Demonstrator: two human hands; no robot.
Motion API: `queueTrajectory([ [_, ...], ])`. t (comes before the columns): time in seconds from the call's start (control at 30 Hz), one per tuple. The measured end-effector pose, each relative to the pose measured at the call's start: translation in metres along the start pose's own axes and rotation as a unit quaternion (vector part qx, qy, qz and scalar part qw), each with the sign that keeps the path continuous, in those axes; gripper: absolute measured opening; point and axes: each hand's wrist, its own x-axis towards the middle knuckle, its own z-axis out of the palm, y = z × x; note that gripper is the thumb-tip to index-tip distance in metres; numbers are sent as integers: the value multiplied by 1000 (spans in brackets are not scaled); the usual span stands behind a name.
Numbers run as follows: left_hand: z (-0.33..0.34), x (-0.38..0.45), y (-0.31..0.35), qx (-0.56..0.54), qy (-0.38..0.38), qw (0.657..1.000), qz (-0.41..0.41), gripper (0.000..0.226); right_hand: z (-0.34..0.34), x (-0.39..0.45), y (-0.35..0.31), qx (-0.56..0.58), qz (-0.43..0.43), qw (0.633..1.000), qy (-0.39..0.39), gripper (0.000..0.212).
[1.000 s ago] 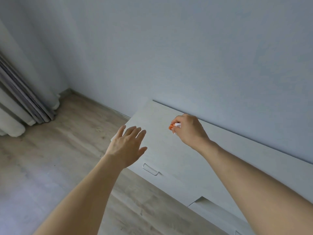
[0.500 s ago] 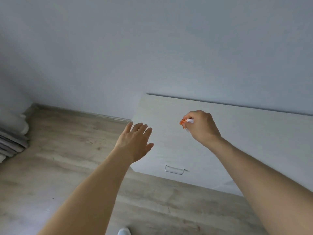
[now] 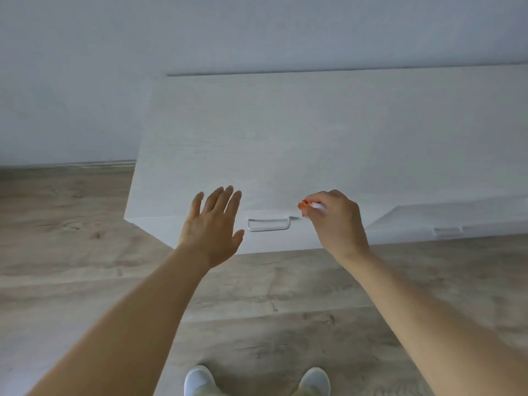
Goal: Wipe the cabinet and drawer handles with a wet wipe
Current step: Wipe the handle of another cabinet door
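A low white cabinet [image 3: 285, 138] stands against the wall. On its front face is a white bar handle [image 3: 268, 224]. My left hand [image 3: 213, 227] hovers open just left of that handle, fingers spread. My right hand [image 3: 335, 221] is just right of the handle, pinched shut on a small orange and white item [image 3: 310, 206]; I cannot tell from this view if it is the wet wipe or its packet. A second handle [image 3: 447, 231] shows faintly on a lower white drawer unit [image 3: 428, 221] at the right.
Light wood floor [image 3: 71, 252] runs in front of and to the left of the cabinet. A pale grey wall [image 3: 85, 67] rises behind it. My two white shoes [image 3: 200, 380] stand at the bottom edge, close to the cabinet front.
The view has swung right and down, so the curtain has left the frame and the cabinet faces me. Both hands have dropped from the cabinet top to either side of the front handle.
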Motion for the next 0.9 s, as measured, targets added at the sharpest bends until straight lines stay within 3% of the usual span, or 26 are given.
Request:
queueTrajectory([
  [0.2, 141, 26, 13, -17, 212, 976, -36, 111, 91, -16, 117, 97, -6, 985, 143, 10],
  [0.33, 188, 67, 20, -16, 423, 905, -52, 101, 143, -12, 156, 144, -64, 951, 268, 11],
  [0.43, 202, 93, 14, 10, 522, 851, -53, 106, 159, -3, 167, 179, -100, 915, 347, 10],
  [0.6, 213, 104, 1, -12, 580, 815, -12, 115, 163, 16, 157, 248, -169, 864, 405, 11],
  [0.8, 217, 103, 3, -39, 592, 805, -19, 111, 183, 15, 148, 276, -179, 858, 395, 11],
  [0.9, 217, 105, 3, -31, 604, 797, -15, 108, 186, 14, 143, 321, -175, 837, 407, 11],
])
